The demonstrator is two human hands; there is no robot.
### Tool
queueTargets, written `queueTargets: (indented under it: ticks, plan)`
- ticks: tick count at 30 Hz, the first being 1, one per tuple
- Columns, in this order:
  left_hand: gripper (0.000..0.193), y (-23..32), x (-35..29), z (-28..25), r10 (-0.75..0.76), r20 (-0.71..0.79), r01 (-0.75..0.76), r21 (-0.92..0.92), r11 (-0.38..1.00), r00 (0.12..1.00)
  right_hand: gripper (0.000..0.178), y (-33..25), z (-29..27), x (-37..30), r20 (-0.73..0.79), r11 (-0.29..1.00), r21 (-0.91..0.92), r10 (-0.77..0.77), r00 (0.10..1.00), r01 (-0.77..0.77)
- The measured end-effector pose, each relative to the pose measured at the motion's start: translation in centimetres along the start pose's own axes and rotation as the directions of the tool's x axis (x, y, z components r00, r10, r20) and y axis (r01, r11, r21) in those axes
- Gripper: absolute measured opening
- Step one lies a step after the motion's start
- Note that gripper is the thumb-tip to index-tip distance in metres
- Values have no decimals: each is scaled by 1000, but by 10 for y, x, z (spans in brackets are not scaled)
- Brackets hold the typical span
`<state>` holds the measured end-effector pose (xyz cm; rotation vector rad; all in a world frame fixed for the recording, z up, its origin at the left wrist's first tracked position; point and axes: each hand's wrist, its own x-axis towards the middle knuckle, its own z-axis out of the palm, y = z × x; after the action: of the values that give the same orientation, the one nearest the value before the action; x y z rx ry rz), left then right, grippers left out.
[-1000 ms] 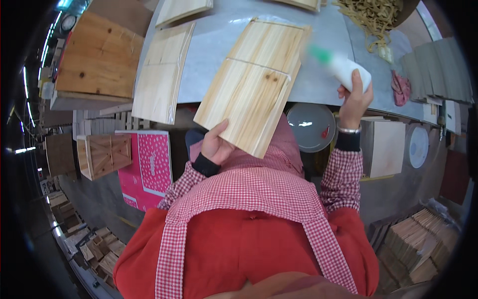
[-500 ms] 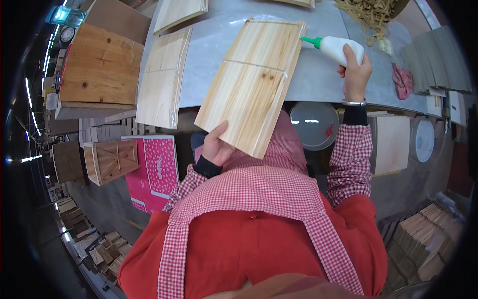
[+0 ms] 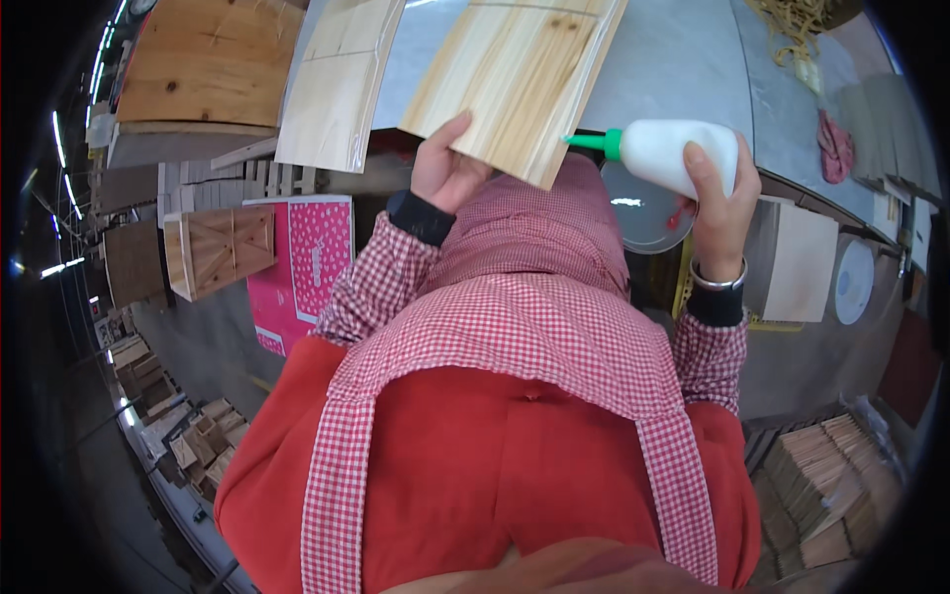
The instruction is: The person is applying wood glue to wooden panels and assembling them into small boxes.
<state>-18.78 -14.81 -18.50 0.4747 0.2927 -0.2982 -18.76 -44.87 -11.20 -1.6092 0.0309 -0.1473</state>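
Observation:
My left hand (image 3: 448, 168) grips the near left corner of a pale wooden board (image 3: 515, 84), its thumb on the top face and its fingers underneath. The board is tilted and reaches past the table's front edge toward me. A groove crosses its far part, and a shiny wet line runs along its right edge. In my right hand (image 3: 725, 203) is a white glue bottle (image 3: 678, 150) with a green nozzle, held on its side. The nozzle tip points left, at the board's right edge near its near corner; whether it touches is hard to tell.
Another grooved board (image 3: 336, 84) lies left on the grey table (image 3: 663, 74). A brown wooden box (image 3: 208, 64) stands beyond it. Below the table edge are a round basin (image 3: 643, 223) and a pink box (image 3: 317, 257). A pink cloth (image 3: 834, 148) lies at the right.
The glue bottle has come nearer to me, its nozzle travelling along the board's right edge from the far part to the near corner. The whole view has shifted too.

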Motion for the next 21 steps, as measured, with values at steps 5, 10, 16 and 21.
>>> queueTargets:
  ticks: [5,10,16,21]
  plan:
    - [56,5,9,0,67,45,-69,34,997,997,36,-5,4,-11,88,1000,26,-11,996,9]
    - [55,7,12,7,58,88,-58,1,998,994,37,-3,9,-6,0,997,17,-70,998,70]
    - [52,9,19,8,73,75,-69,-60,996,995,37,-5,14,-12,88,975,-47,-213,973,218]
    - [53,7,27,16,132,22,-132,-6,991,991,34,-3,8,-16,66,999,32,-26,997,24]
